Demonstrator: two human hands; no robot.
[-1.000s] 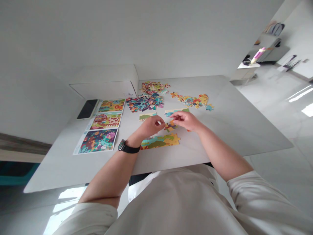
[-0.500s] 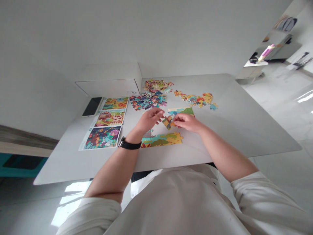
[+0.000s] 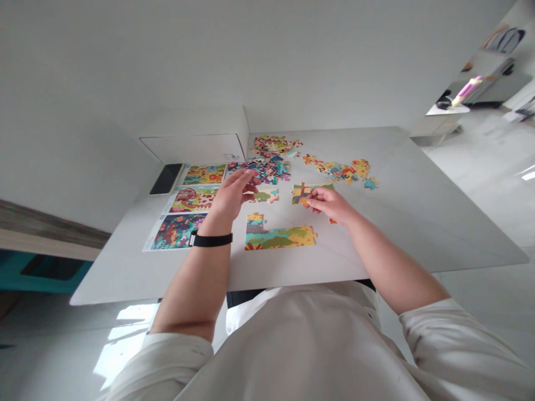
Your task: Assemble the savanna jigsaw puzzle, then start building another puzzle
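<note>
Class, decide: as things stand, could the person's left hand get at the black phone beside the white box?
Probably yes. The left hand hovers open, and only flat picture cards lie between it and the phone; nothing stands in the way.

Grey table (image 3: 418,211), assembled strip (image 3: 278,236) coloured teal, green and yellow, yellow-green puzzle section (image 3: 301,193) at 12 o'clock of it, 3 multicoloured picture cards (image 3: 193,199) at 9 o'clock, black phone (image 3: 166,179) at 10 o'clock, black wristband (image 3: 210,240)

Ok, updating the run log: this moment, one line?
left hand: open, beside small green puzzle section | right hand: grips colourful cardboard puzzle cluster
</note>
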